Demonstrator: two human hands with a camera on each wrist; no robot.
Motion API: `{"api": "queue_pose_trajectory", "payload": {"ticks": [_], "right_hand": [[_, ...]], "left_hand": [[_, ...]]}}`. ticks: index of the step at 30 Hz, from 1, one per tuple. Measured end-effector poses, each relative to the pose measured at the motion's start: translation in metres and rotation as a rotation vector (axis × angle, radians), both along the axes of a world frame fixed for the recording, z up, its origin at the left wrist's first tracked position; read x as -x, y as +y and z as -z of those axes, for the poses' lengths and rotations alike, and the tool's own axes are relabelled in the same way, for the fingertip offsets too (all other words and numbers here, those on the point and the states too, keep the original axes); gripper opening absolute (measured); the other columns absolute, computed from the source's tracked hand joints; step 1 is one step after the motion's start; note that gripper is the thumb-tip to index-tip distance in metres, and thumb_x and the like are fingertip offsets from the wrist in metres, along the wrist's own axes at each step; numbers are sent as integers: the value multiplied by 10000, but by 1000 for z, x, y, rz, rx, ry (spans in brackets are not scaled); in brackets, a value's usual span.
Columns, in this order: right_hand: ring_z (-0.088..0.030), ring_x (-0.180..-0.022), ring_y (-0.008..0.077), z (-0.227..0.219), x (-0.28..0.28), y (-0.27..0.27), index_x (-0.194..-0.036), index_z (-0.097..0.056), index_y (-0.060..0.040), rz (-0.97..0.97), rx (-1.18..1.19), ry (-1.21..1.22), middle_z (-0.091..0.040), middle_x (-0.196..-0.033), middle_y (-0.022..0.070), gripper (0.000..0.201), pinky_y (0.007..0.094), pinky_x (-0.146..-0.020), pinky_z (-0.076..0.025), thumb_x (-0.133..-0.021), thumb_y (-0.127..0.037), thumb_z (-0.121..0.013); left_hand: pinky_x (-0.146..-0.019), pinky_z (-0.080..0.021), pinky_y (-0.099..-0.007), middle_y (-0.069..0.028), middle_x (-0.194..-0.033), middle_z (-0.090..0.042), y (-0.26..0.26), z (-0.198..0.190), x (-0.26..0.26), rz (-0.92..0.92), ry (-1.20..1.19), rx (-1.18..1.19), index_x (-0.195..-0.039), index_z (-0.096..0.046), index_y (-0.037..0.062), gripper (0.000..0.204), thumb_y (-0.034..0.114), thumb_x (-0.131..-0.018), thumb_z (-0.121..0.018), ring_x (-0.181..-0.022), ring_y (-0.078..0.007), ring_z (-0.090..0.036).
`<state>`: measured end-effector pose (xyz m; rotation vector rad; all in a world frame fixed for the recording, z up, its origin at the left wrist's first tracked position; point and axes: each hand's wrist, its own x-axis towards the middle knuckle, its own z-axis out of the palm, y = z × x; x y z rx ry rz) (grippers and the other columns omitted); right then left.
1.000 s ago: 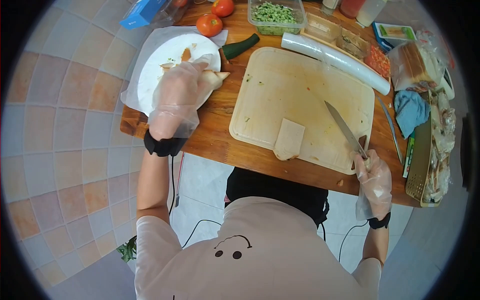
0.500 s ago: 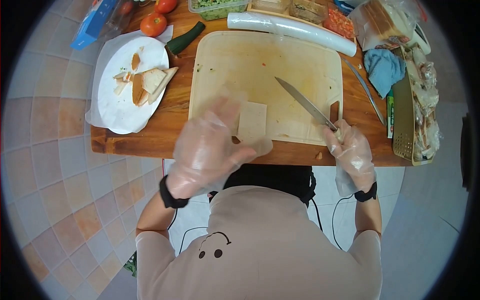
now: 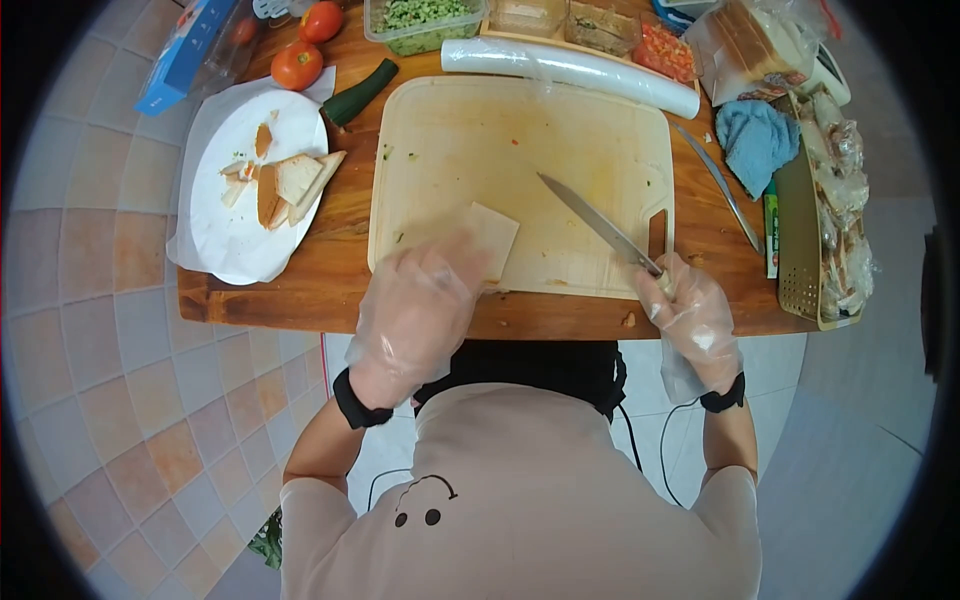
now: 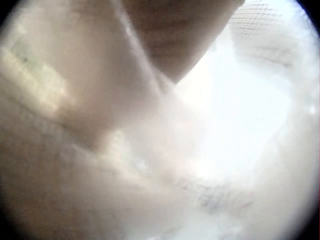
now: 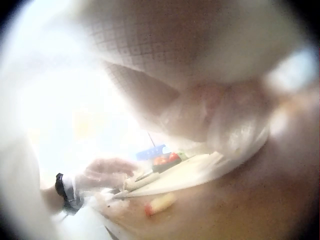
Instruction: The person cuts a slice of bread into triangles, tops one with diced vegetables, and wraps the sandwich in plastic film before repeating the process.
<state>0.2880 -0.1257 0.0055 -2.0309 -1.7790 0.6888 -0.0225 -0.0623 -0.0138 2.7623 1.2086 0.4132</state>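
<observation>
The right hand (image 3: 698,318) in a clear plastic glove has its grip clamped round the handle of a long steel-bladed knife (image 3: 600,220), tip toward ten o'clock. At seven o'clock on the cream rectangular cutting board (image 3: 450,112) lies a white crustless bread slice (image 3: 498,238); the clear-gloved left hand (image 3: 415,312) meets its left edge, blur hiding whether that grip pinches.

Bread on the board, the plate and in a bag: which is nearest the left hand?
The single slice on the cutting board: the left hand covers part of it. The cut pieces lie on the white plate; the bagged loaf sits far right.
</observation>
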Motion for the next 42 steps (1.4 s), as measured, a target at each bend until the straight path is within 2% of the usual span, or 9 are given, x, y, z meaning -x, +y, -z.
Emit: {"api": "queue_pose_trajectory", "payload": {"ticks": [4, 7, 13, 16, 24, 34, 37, 40, 42], "right_hand": [[-623, -664, 393, 4, 0, 0, -838, -624, -26, -24, -49, -15, -621, -715, 207, 314, 448, -610, -495, -956, -297, -729], [-628, -664, 391, -2, 4, 2, -834, -623, -24, -30, -55, -48, -622, -711, 205, 319, 449, -610, -498, -953, -300, -730], [-628, -655, 394, 0, 3, 6, -855, -607, -34, -109, -28, -87, -615, -696, 200, 319, 463, -599, -499, -955, -312, -726], [-626, -649, 399, -3, 14, 8, -882, -599, -43, -170, 20, -63, -612, -688, 196, 310, 467, -591, -499, -962, -319, -717], [-619, -614, 405, 1, 34, 13, -893, -579, -55, -365, -3, -101, -600, -666, 184, 322, 486, -550, -491, -980, -341, -699], [-574, -597, 381, -1, 32, 18, -875, -545, -28, -278, 25, -123, -554, -653, 187, 319, 463, -571, -450, -994, -285, -691], [-574, -604, 385, -1, 33, 17, -863, -529, -29, -260, 55, -95, -545, -650, 187, 333, 465, -577, -452, -993, -288, -693], [-574, -612, 385, 1, 34, 16, -852, -514, -35, -246, 67, -78, -539, -650, 189, 349, 466, -583, -452, -994, -300, -691], [-575, -617, 386, 1, 33, 16, -844, -506, -41, -245, 51, -92, -537, -651, 191, 354, 468, -585, -452, -995, -303, -689]], "left_hand": [[-888, -499, -422, -118, -1275, -644, -2, -10, 3, 71, 108, 16, -1110, -711, 91, 266, 107, -845, -693, -1062, -300, -639], [-897, -503, -426, -140, -1295, -638, 2, 4, 20, -25, 48, -152, -1141, -701, 75, 312, 88, -829, -702, -1092, -320, -633], [-797, -558, -459, -202, -1289, -642, 0, 5, 18, -163, -280, 67, -1188, -696, 41, 393, 42, -797, -738, -978, -418, -673], [-784, -554, -449, -182, -1263, -652, -4, 12, 17, -137, -251, 169, -1149, -712, 69, 342, 69, -812, -768, -952, -395, -670], [-756, -550, -428, -98, -1139, -653, -17, 29, 5, -151, -253, 42, -1046, -707, 119, 256, 100, -815, -816, -899, -347, -656], [-642, -527, -425, -89, -1119, -606, -19, 38, 15, -181, -419, -94, -1092, -666, 140, 336, 141, -802, -837, -755, -298, -628], [-645, -530, -435, -120, -1139, -609, -14, 25, 12, -214, -442, -32, -1132, -653, 123, 373, 144, -804, -830, -760, -316, -638], [-764, -547, -430, -143, -1239, -632, -14, 33, 16, -225, -392, 182, -1188, -655, 147, 439, 132, -788, -837, -929, -333, -652], [-770, -544, -428, -138, -1252, -627, -12, 34, 15, -185, -336, 102, -1197, -652, 146, 450, 154, -789, -840, -928, -327, -655]]}}
